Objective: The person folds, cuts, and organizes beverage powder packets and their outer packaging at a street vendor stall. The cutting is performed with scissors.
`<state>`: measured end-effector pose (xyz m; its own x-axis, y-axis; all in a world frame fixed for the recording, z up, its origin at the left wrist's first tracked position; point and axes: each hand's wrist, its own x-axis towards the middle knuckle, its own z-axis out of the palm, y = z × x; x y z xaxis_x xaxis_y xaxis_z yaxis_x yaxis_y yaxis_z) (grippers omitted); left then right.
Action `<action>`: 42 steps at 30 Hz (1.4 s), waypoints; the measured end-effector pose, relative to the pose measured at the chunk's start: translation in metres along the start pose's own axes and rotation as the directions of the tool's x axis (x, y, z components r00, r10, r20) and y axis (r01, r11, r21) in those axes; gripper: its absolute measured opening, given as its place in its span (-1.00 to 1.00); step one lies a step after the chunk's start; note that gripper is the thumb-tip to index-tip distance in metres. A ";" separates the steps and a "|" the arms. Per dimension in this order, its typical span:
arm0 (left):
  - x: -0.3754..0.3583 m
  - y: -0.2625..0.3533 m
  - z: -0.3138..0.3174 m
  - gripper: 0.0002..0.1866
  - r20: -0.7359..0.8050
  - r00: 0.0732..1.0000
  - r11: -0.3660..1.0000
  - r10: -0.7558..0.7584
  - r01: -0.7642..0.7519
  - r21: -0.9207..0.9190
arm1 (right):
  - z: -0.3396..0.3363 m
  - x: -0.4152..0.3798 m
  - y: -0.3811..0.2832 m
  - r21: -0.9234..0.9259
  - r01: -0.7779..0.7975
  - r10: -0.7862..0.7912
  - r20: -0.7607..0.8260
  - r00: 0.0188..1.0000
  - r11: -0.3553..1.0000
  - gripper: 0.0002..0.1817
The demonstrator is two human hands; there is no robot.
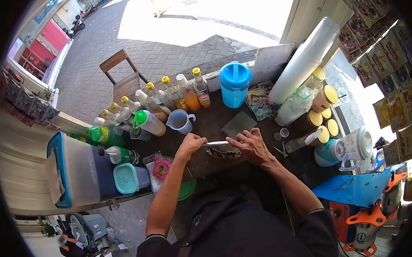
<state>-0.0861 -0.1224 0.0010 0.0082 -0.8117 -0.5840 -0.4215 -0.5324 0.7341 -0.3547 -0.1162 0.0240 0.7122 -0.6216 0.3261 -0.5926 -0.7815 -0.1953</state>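
A small printed sachet (221, 151) with a pale top edge is stretched between my hands over the dark tabletop. My left hand (188, 146) pinches its left end with closed fingers. At the other end, my right hand (252, 147) grips the top edge, thumb and fingers bent over it. Just beyond the sachet lies a flat grey square (239, 126). A translucent measuring jug (181, 122) stands past my left hand. To the right of my right hand are scissors (280, 150) and two small clear cups (282, 134).
Syrup bottles (171, 94) line the table's far edge beside a blue lidded pitcher (235, 86). Stacked plastic cups (304, 60), yellow-lidded jars (325, 98) and a blender jug (354, 148) stand right. A large container (77, 171) is left; a cup sealer (357, 214) sits lower right.
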 end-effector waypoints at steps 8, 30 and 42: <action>-0.024 0.008 0.005 -0.85 -0.015 0.826 0.811 0.564 -0.550 0.201 | 0.003 0.002 0.000 0.030 -0.080 0.079 0.032 0.996 0.996 -0.61; -0.007 -0.027 0.018 -0.88 -0.324 0.672 0.744 0.666 -0.625 0.235 | 0.008 -0.004 0.008 0.017 -0.207 0.208 -0.071 0.976 0.978 -0.86; -0.012 -0.025 0.030 -0.86 -0.359 0.794 0.871 0.492 -0.448 0.202 | -0.002 -0.016 0.015 0.196 -0.209 0.225 -0.067 0.972 0.958 -0.76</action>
<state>-0.1033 -0.0926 -0.0209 0.1245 -0.9920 0.0216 -0.5536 -0.0514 0.8312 -0.3751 -0.1177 0.0175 0.5336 -0.7767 0.3348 -0.6428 -0.6297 -0.4363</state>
